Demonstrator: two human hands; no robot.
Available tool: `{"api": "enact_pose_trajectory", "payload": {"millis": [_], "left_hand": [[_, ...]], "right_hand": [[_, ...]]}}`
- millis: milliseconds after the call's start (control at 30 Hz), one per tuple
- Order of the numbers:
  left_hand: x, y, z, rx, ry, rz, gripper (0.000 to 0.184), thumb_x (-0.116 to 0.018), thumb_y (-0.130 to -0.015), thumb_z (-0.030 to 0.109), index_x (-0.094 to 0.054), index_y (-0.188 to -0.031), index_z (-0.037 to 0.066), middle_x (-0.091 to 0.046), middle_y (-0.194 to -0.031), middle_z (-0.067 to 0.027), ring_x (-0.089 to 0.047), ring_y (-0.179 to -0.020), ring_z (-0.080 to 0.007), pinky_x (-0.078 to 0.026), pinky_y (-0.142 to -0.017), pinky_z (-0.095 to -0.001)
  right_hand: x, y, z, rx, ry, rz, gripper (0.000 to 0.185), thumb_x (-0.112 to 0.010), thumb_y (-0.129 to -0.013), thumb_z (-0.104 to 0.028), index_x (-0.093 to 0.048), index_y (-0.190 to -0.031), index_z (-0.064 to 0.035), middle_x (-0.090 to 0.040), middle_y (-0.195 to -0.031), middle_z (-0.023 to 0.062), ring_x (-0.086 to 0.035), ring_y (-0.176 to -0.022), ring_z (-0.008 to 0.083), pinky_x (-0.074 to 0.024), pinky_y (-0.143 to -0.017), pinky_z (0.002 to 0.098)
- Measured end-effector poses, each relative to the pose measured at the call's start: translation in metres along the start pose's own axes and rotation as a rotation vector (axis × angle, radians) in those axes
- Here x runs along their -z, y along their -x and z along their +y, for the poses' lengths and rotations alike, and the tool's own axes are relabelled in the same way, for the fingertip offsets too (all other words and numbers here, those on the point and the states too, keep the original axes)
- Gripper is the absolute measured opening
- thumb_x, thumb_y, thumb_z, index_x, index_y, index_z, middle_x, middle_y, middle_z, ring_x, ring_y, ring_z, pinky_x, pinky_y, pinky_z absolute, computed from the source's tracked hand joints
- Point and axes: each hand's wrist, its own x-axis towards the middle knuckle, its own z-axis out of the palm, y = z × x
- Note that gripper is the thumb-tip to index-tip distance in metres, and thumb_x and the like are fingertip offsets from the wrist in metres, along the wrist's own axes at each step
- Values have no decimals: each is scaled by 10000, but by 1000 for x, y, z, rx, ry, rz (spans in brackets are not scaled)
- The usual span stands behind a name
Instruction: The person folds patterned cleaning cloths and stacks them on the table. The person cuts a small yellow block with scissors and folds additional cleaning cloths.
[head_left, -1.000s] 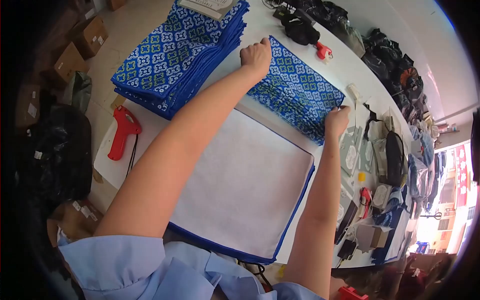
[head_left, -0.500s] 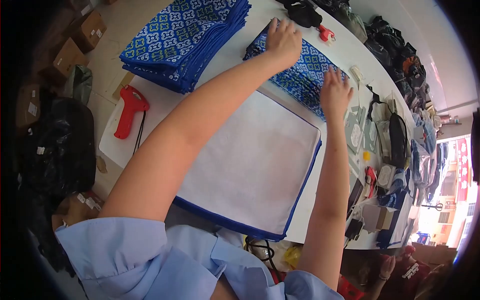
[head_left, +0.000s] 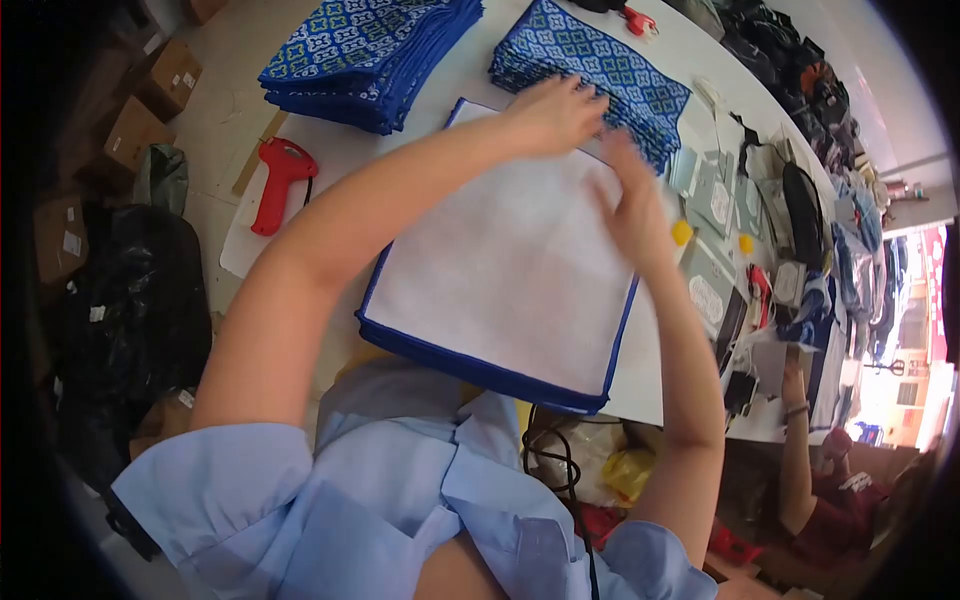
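A stack of cloths (head_left: 500, 250) with a white face and blue edges lies before me. My left hand (head_left: 562, 115) is over its far edge, fingers apart, by the folded patterned blue pile (head_left: 600, 60). To its right my right hand (head_left: 632, 205) hovers over the stack's right far corner, fingers apart and slightly blurred, holding nothing. A taller stack of patterned blue cloths (head_left: 375, 55) stands at the upper left. The red tagging gun (head_left: 282, 185) lies on the table left of my left forearm.
Grey-green cards (head_left: 712, 200), yellow bits and a second red tool (head_left: 758, 295) lie on the table's right side. Black bags (head_left: 135, 320) and cardboard boxes (head_left: 130, 135) are on the floor at left. A person in dark red (head_left: 845, 510) is at the lower right.
Both hands have let go of the folded patterned pile and come back toward the white-faced stack. The view has shifted, and the other person's raised arm now shows more.
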Motion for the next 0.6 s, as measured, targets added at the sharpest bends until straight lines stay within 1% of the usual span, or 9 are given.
{"api": "enact_pose_trajectory", "payload": {"millis": [100,133,233,300,367,400,500,533,600], "left_hand": [[-4,70,42,-162,-80,-104,478,-350,-870,394,-403,-1232,86,-389,-1276,-150,-324,-1204,-318,-232,-998,-432],[-8,94,52,-210,-40,-87,482,-346,-870,406,-390,-1249,112,-348,-1308,-137,-288,-1227,-305,-200,-1013,-428],[-8,108,60,-246,10,-108,486,-339,-868,428,-378,-1267,154,-279,-1355,-110,-227,-1262,-282,-146,-1035,-420],[-7,107,59,-241,9,-141,485,-338,-866,439,-379,-1268,169,-253,-1371,-97,-202,-1274,-273,-123,-1042,-417],[-6,107,59,-238,13,-123,493,-379,-854,433,-395,-1255,147,-290,-1354,-95,-234,-1261,-273,-141,-1038,-420],[-4,107,61,-269,20,-116,493,-379,-854,433,-395,-1255,147,-290,-1354,-95,-234,-1261,-273,-141,-1038,-420],[7,115,65,-230,132,-146,460,-479,-826,351,-439,-1218,114,-335,-1325,-112,-268,-1244,-290,-172,-1028,-433],[17,125,70,-251,258,-213,440,-513,-811,316,-467,-1186,90,-387,-1284,-119,-304,-1223,-291,-186,-1022,-439],[45,147,79,-266,381,-288,421,-547,-795,281,-495,-1153,67,-440,-1243,-125,-340,-1203,-293,-200,-1015,-445]], "right_hand": [[3,91,-84,232,124,-422,675,-603,-717,-401,-354,-1272,-109,-337,-1315,140,-252,-1249,315,-178,-1015,468],[6,112,-109,198,43,-499,678,-618,-701,-381,-360,-1267,-110,-347,-1312,128,-267,-1238,330,-200,-1008,464],[-6,142,-120,103,15,-438,668,-627,-698,-328,-352,-1271,-123,-351,-1311,112,-289,-1225,325,-228,-999,457],[-7,145,-120,62,-49,-369,556,-625,-714,-242,-424,-1217,-114,-405,-1273,98,-323,-1207,317,-252,-988,449],[-6,145,-120,10,-125,-330,426,-618,-720,-201,-516,-1122,-102,-468,-1219,81,-348,-1192,308,-254,-986,455],[-5,143,-123,-28,-172,-248,275,-606,-720,-153,-594,-986,-85,-548,-1120,71,-396,-1160,295,-260,-983,456],[-10,144,-121,-121,-259,-244,194,-599,-716,-129,-623,-902,-81,-588,-1050,59,-424,-1139,277,-252,-986,469],[-12,143,-122,-153,-269,-159,121,-604,-710,-111,-635,-814,-58,-624,-942,67,-490,-1057,267,-341,-924,418],[-11,137,-120,-306,-389,-137,112,-610,-705,-106,-635,-798,-48,-628,-902,72,-512,-1007,266,-379,-866,388]]}}
